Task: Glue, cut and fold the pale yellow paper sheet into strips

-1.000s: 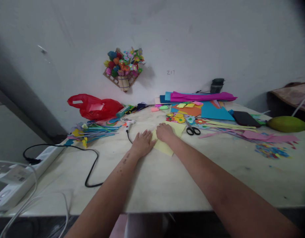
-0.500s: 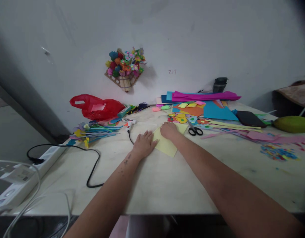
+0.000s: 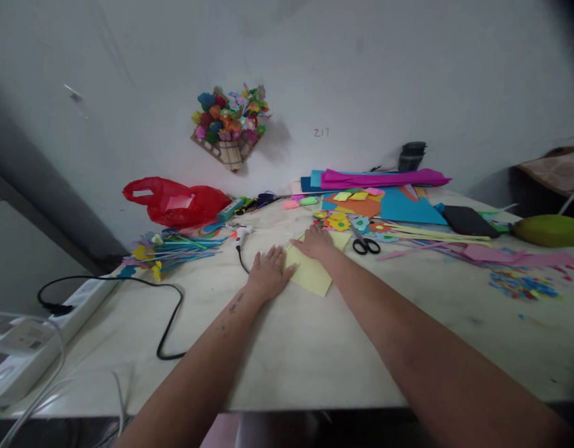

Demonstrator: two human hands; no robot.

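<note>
A pale yellow sheet of paper lies folded on the table in front of me. My left hand lies flat with its fingers stretched out, pressing on the sheet's left edge. My right hand rests flat on the far part of the sheet, fingers spread toward the upper left. Neither hand holds anything.
Black-handled scissors lie just right of my right hand. Behind are paper flowers, coloured sheets and a magenta roll. A glue gun with black cord, paper sticks, a red bag and a power strip are left.
My right hand has slid along the sheet toward its far edge, fingers now spread more to the left. My left hand has stayed pressing the paper.
</note>
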